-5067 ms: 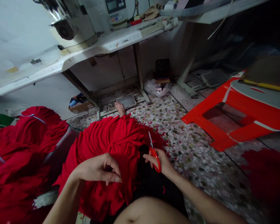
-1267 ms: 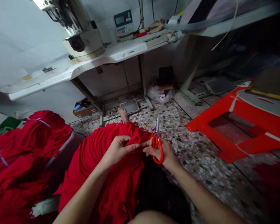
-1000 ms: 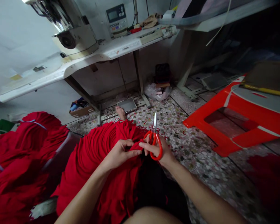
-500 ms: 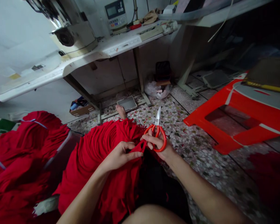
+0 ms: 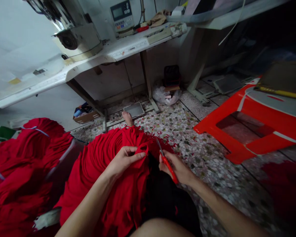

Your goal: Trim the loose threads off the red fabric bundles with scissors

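Observation:
A large heap of red fabric (image 5: 96,171) lies in folds across my lap. My left hand (image 5: 125,159) pinches an edge of it between thumb and fingers, where a small loop of cloth stands up. Just to the right, my right hand (image 5: 175,164) is closed around a pair of scissors (image 5: 168,166) with red handles. Their blades point up and to the left, apart from the pinched cloth. The scissors are seen nearly edge-on, and how far the blades are parted is hard to tell.
Bundled red fabric (image 5: 37,141) fills a container on the left. A red stool (image 5: 256,125) stands at right. Ahead is a white sewing machine table (image 5: 86,67) with a control panel (image 5: 122,16). A plastic bag (image 5: 166,95), a cardboard box (image 5: 86,115) and red scraps lie on the floor.
The scissors have turned from upright, handles facing me, to edge-on with blades tilted left and lower. My right hand has drawn away from the cloth; my left has shifted slightly left.

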Available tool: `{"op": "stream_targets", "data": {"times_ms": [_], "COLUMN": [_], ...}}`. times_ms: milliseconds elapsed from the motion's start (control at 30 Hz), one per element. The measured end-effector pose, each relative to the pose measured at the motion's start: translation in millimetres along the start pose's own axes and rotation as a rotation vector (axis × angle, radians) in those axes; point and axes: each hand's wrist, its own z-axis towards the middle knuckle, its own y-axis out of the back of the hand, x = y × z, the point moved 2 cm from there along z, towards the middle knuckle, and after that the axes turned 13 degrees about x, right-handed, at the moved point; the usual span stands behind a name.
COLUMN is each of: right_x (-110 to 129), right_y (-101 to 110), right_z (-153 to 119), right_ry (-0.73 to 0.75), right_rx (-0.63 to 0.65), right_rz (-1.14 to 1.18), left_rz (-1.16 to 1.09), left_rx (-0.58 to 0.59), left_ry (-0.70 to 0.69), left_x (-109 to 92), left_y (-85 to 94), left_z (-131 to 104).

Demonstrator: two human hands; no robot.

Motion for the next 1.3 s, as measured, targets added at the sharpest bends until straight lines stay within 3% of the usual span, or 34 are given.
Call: {"op": "stream_targets", "data": {"times_ms": [100,200,500,733,867,1000,1167,1300], "right_x": [-4,-3,8,-15,-24,-14,-6,-14], "right_y": [2,-1,-13,-18,-22,-26,-31,-33], "right_z": [-19,-28,-15,-17,-26,-33,-27,-23], "right_ry": [-0.009,-0.029,-0.049,-0.224,-0.216,-0.143,-0.118,-0.172], "right_rx": [0.106,0.148,0.222,0.117,0.150,0.198,0.186,0.131], "right_rz": [-0.204,-0.244,-0.254,-0.208,-0.229,-0.317,-0.276,-0.224], "left_rz": [-0.013,-0.001,0.094,0.121,0.121,0.165,0.280,0.365], "left_rx": [-0.003,0.015,0.062,0.071,0.075,0.129,0.172,0.229], "left_ry": [-0.012,0.011,0.039,0.058,0.063,0.095,0.102,0.091], "left_x": [1,3,2,1,5,12,18,20], "left_y": [3.0,3.6,0.3,1.1,1.4,0.7,-0.9,-1.6], "left_z": [2,5,6,4,4,6,10,10]}}
